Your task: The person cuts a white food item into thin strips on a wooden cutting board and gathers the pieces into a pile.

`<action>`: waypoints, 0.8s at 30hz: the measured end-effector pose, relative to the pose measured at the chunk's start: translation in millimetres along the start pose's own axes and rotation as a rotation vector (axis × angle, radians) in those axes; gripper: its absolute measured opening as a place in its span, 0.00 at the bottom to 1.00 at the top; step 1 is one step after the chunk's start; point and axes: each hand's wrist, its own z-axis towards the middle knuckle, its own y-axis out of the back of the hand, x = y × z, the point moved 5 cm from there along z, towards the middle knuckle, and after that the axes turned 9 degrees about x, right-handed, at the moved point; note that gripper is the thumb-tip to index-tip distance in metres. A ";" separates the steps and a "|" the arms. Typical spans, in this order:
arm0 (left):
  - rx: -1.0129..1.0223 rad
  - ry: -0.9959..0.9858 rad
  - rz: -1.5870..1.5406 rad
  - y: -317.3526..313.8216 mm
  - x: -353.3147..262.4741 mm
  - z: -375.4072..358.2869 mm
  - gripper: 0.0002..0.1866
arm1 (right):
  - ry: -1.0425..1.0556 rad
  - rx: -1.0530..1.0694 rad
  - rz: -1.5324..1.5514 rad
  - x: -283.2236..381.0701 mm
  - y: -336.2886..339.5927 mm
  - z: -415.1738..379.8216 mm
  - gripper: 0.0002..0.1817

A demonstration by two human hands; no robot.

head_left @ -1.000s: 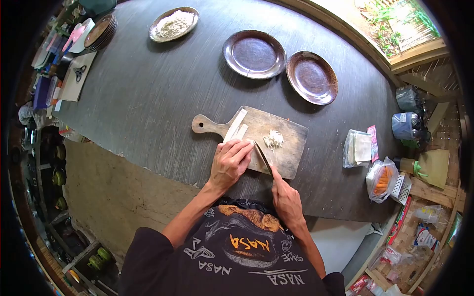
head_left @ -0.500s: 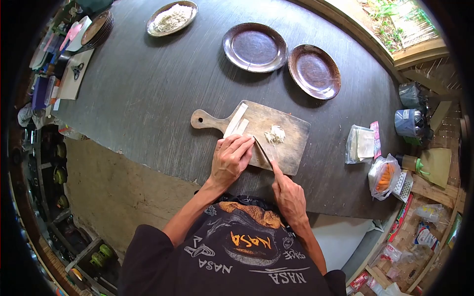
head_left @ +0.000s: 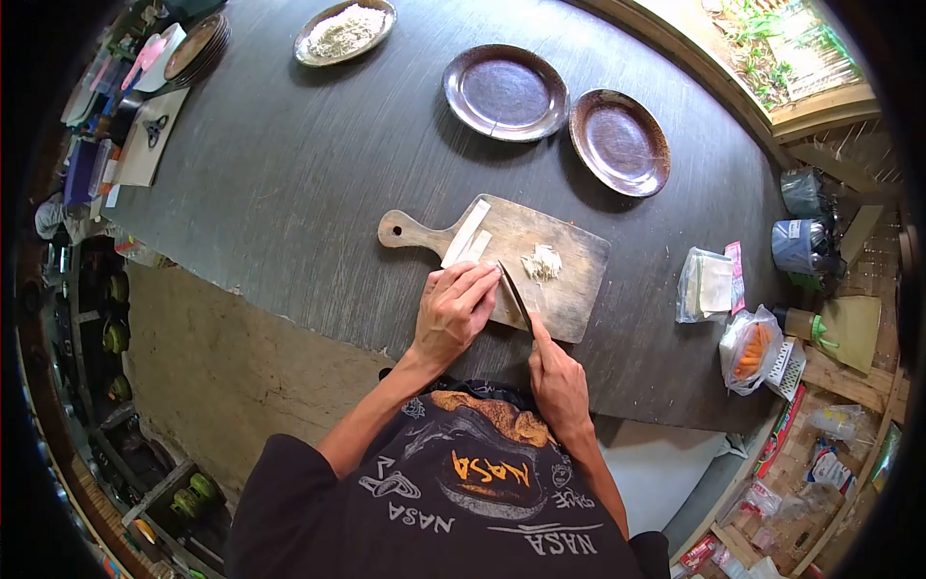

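A wooden cutting board (head_left: 574, 294) with a handle lies in front of me on the dark table. My left hand (head_left: 451, 311) has its fingers bunched over pale white strips (head_left: 469, 230), which stick out past the knuckles toward the handle side. In my right hand (head_left: 558, 378) is a knife (head_left: 516, 297), its blade right beside the left fingertips. The index finger stretches along the knife's back. On the board, right of the blade, sits a small heap of finely cut white shreds (head_left: 542, 262).
Two brown plates (head_left: 506, 92) (head_left: 622, 140) stand beyond the board. An oval dish (head_left: 347, 35) of white shreds is farther left. At right lie plastic packets (head_left: 706, 285) and a bag of carrots (head_left: 750, 352). Scissors (head_left: 154, 130) rest on a pale board at far left.
The knife blade has tilted slightly and shows more of its side. Both hands stay in nearly the same place on the board; the whole view has shifted a little.
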 end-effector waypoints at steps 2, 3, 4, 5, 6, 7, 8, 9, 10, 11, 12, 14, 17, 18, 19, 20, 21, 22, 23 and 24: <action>-0.004 -0.001 -0.003 -0.4 -0.6 -0.8 0.15 | 0.002 0.010 -0.011 1.3 0.6 0.0 0.36; -0.003 0.002 -0.005 -0.9 -1.1 -0.4 0.15 | 0.001 0.012 -0.021 2.0 0.7 0.7 0.36; -0.007 0.010 -0.005 -0.4 -1.1 0.3 0.15 | 0.001 0.014 -0.030 3.0 0.4 1.5 0.36; -0.010 0.019 -0.004 0.3 -0.8 0.1 0.14 | 0.000 0.018 -0.028 4.3 -0.1 1.7 0.36; -0.008 0.022 -0.005 0.4 -0.8 -0.2 0.14 | -0.018 0.027 -0.047 4.6 -0.2 1.9 0.37; -0.005 0.022 -0.001 0.0 -0.6 0.3 0.14 | -0.036 0.034 -0.068 4.4 0.5 2.3 0.37; 0.000 0.024 0.002 -0.3 -1.1 -0.1 0.14 | -0.038 0.036 -0.068 5.3 1.9 0.6 0.37; 0.000 0.025 0.002 0.2 -2.1 0.0 0.14 | -0.051 0.050 -0.085 6.0 2.7 -1.5 0.37; 0.003 0.026 0.003 0.6 -2.2 2.0 0.14 | -0.060 0.060 -0.103 6.1 2.7 -1.8 0.38; 0.011 0.031 0.002 1.5 -2.6 1.0 0.14 | -0.059 0.063 -0.101 4.8 2.4 -6.2 0.38; 0.010 0.033 0.003 2.0 -2.2 -0.3 0.14 | -0.054 0.070 -0.091 1.8 2.9 -11.1 0.38; 0.006 0.024 -0.004 0.3 -1.1 -0.1 0.14 | -0.049 0.071 -0.088 -1.7 4.0 -12.5 0.39; -0.006 0.014 -0.008 -0.6 -0.2 -1.6 0.14 | -0.012 0.036 -0.063 0.2 1.0 -13.1 0.39; -0.002 0.015 -0.008 -0.7 -0.2 -2.0 0.14 | 0.004 0.019 -0.052 1.6 -1.0 -10.2 0.39; 0.000 0.014 -0.012 0.1 -0.2 -1.9 0.14 | 0.021 0.002 -0.041 3.4 -2.2 -8.0 0.38; -0.002 0.011 -0.014 0.8 0.1 -1.2 0.14 | 0.022 0.002 -0.039 4.4 -2.7 -6.1 0.38; -0.004 0.011 -0.012 1.0 0.0 -0.8 0.14 | 0.016 0.009 -0.051 4.9 -2.1 -3.7 0.38; -0.008 0.014 -0.014 0.9 -0.4 -1.0 0.14 | 0.010 0.018 -0.063 5.5 -1.4 -1.8 0.38; -0.012 0.016 -0.018 0.9 -0.6 -0.8 0.14 | 0.011 0.018 -0.064 7.2 -0.7 0.0 0.38; -0.012 0.016 -0.018 0.6 -0.6 0.0 0.14 | -0.008 0.027 -0.068 8.2 -0.6 1.7 0.38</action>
